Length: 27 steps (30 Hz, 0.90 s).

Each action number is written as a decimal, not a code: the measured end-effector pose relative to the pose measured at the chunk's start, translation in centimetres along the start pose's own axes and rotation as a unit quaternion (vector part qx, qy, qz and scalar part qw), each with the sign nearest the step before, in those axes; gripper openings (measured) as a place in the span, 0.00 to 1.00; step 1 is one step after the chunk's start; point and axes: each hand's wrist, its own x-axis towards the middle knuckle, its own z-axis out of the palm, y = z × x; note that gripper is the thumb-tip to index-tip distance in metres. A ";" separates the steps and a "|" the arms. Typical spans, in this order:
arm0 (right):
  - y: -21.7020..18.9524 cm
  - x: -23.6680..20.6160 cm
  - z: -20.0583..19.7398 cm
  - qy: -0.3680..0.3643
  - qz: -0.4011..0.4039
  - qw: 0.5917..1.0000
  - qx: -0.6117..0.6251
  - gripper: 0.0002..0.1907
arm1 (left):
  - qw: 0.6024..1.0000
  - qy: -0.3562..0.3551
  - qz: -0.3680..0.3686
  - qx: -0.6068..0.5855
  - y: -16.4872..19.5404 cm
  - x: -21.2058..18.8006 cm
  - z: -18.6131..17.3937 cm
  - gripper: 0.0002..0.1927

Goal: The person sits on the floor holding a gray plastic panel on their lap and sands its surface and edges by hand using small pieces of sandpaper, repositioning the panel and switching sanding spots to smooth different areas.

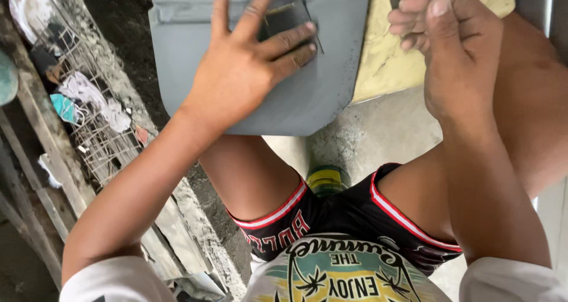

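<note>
Head view shows my left hand spread flat on a dark sanding block atop the grey panel, which looks stiff and smooth, while my right hand is curled around something small I cannot make out.

A grey panel meets a pale yellow panel; black shorts carry red-and-white trim.
</note>
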 end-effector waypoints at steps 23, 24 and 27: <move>-0.5 -0.3 0.5 -0.004 -0.018 0.999 -0.030 0.24 | 0.974 -0.031 -0.138 -0.178 8.6 -5.0 3.8 0.30; -0.5 -0.3 0.5 -0.007 -0.016 0.999 -0.032 0.24 | 0.971 -0.041 -0.180 -0.150 8.7 -5.2 4.0 0.32; -0.6 -0.3 0.6 -0.001 -0.014 0.999 -0.039 0.25 | 0.968 -0.023 -0.207 -0.137 8.9 -5.2 3.9 0.32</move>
